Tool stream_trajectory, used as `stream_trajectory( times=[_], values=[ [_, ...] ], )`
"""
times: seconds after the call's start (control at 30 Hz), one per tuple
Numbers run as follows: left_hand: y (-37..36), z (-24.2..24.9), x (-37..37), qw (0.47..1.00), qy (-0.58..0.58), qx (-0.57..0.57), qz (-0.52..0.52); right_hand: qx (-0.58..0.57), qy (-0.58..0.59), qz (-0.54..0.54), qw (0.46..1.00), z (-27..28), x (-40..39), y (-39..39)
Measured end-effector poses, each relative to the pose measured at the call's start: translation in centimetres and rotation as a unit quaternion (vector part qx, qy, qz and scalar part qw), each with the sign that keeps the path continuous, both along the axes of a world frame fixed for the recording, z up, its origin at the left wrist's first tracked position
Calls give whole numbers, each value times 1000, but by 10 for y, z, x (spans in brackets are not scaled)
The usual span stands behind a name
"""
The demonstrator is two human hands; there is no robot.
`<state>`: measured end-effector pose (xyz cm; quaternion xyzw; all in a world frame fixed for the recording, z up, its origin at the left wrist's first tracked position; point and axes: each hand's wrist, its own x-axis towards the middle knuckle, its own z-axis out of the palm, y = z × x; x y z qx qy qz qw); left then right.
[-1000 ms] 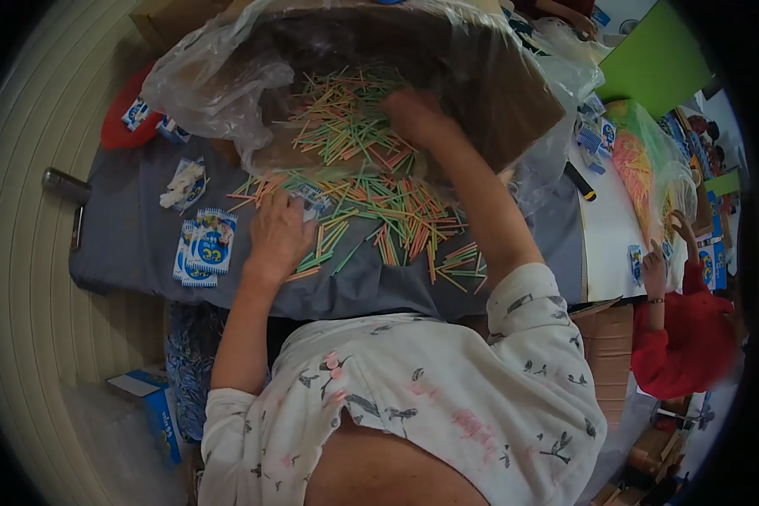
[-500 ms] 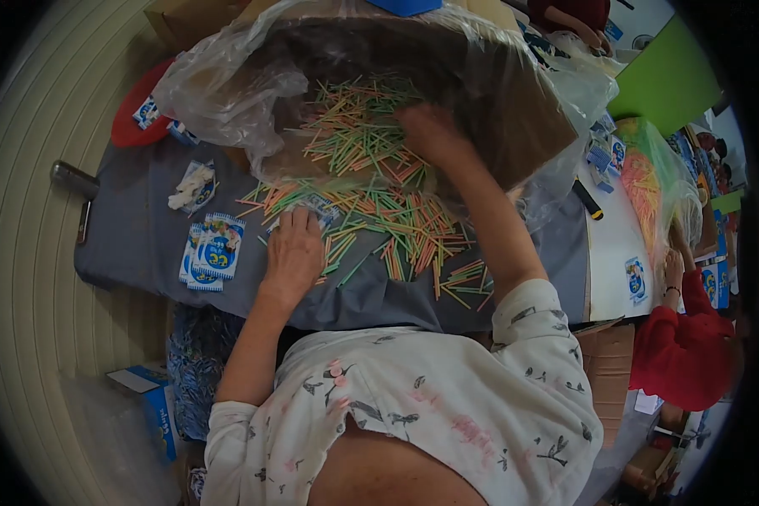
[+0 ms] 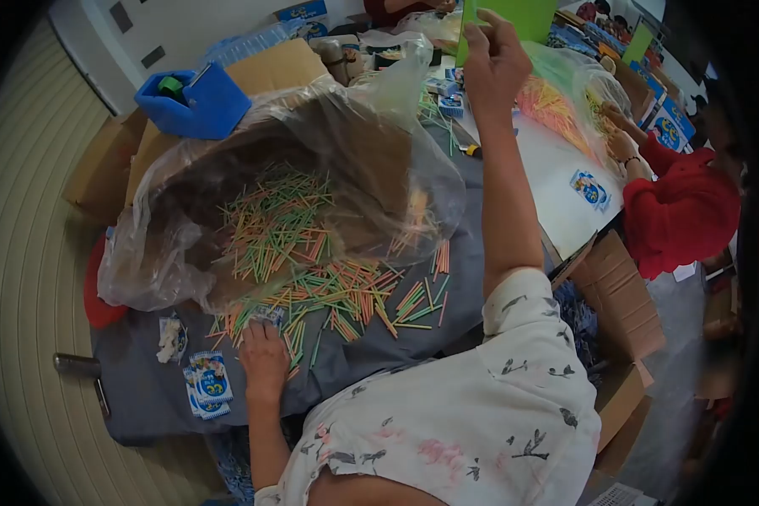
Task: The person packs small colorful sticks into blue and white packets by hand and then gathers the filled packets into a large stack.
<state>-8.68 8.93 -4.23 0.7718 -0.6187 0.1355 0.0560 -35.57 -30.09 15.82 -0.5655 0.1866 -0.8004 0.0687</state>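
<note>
My left hand is on the dark cloth at the near edge of the pile, its fingers together over a small blue-and-white printed packet. Thin green, orange and pink sticks lie loose beside it. More sticks spill from a cardboard box lined with clear plastic. My right hand is raised high at the far right, in front of a green panel. Its fingers are partly bent and apart, and I see nothing in them.
Flat packets lie left of my left hand, near an opened packet with white stuff. A blue tape dispenser stands on the box. At right are a person in red, a bag of coloured sticks and a cutter.
My right hand has come out of the box and gone up to the right. The view has turned right. My left hand stays on the packet by the sticks.
</note>
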Motion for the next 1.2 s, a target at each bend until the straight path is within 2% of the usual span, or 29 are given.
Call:
stream_trajectory(
  times=[0.03, 0.07, 0.1, 0.17, 0.2, 0.23, 0.3, 0.37, 0.43, 0.5, 0.53, 0.6, 0.73, 0.8, 0.83, 0.87, 0.9, 0.93, 1.0, 1.03, 1.1, 1.13, 1.17, 1.2],
  values=[
    [2, -2, 1, 1000, -16, -2, -11, 32, 137, -121, 983, -8, -8, -40],
    [3, -3, 1, 1000, -14, 1, -4, 61, 272, -235, 931, -16, -16, -59],
    [2, -2, 1, 999, -11, -24, -23, 61, 278, -224, 932, -21, -21, -57],
    [3, -10, 11, 993, -9, -105, -60, -31, 290, -288, 912, -26, -14, -39],
    [5, -19, 18, 984, -11, -159, -77, -32, 198, -178, 963, -25, -8, -18],
    [8, -18, 19, 987, 28, -151, -48, -18, 105, -60, 993, -25, -2, 13],
    [16, -12, 21, 982, 99, -160, 7, 38, 2, 109, 993, -31, 17, 89],
    [14, -9, 15, 975, 127, -178, 44, -99, 100, 130, 981, -56, 42, 129],
    [5, -8, 7, 977, 81, -198, -2, -208, 335, 170, 903, -72, 78, 147],
    [-7, -7, -3, 983, 41, -171, 44, -58, 573, 204, 792, -111, 120, 148],
    [-10, -7, -5, 986, 2, -145, 82, -60, 574, 206, 790, -128, 138, 142],
    [-10, -6, -1, 987, 23, -140, 76, -18, 743, 112, 659, -150, 175, 128],
    [-2, -12, 8, 985, 96, -127, 63, -70, 768, 143, 621, -150, 224, 118],
    [0, -7, 7, 985, 99, -135, 49, -82, 806, 155, 564, -143, 242, 117],
    [1, -1, 7, 984, 97, -147, 33, -80, 809, 157, 560, -145, 251, 115],
    [2, 3, 7, 983, 102, -146, 34, -92, 830, 146, 531, -148, 259, 113],
    [3, 7, 8, 977, 142, -152, 49, -105, 848, 135, 501, -150, 265, 112],
    [4, 9, 10, 968, 181, -159, 64, -106, 851, 135, 496, -154, 265, 112],
    [7, 8, 16, 962, 205, -169, 62, -154, 790, 133, 579, -166, 254, 114],
    [9, 8, 19, 956, 226, -175, 58, -155, 793, 135, 574, -164, 248, 118],
    [9, 6, 21, 949, 236, -196, 67, -17, 803, 157, 574, -156, 235, 124],
    [8, 5, 22, 943, 240, -217, 72, -17, 807, 157, 570, -157, 229, 122],
    [8, 1, 22, 942, 245, -218, 72, -26, 794, 139, 591, -160, 222, 118],
    [7, -3, 21, 957, 199, -201, 68, -33, 782, 120, 611, -162, 215, 112]
  ],
)
